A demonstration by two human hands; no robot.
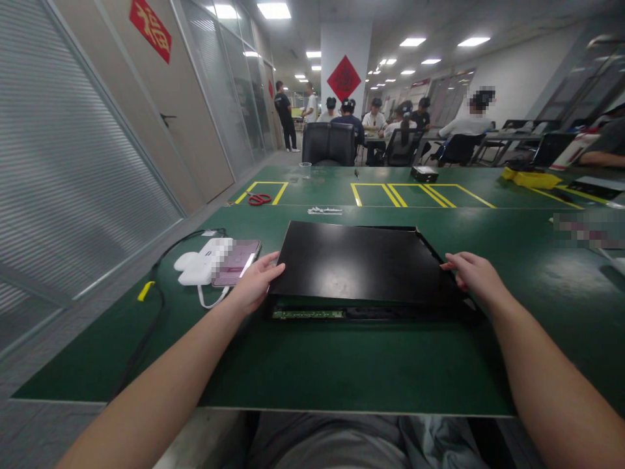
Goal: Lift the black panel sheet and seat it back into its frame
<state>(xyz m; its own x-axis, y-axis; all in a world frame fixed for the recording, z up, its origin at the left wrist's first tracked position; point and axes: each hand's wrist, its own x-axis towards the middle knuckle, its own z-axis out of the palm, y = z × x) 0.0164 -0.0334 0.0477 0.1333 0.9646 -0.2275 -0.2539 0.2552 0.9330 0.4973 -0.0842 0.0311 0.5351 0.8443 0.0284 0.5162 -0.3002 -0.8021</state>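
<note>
A black flat panel (359, 264) lies tilted over a black frame (405, 314), whose near strip shows a green circuit board (307, 314). My left hand (254, 281) grips the panel's left edge, with the thumb on top and the other fingers at the side. At the right edge, my right hand (471, 273) has its fingers bent against the corner of the panel and frame. Whether it pinches the panel or the frame there is partly hidden.
Left of the panel lie a phone (237, 262) and a white device (198, 268) with cables. Red-handled scissors (260, 199), a clear cup (305, 170), a black box (424, 174) and a yellow item (532, 179) sit farther back on the green table (351, 371). Several people sit beyond.
</note>
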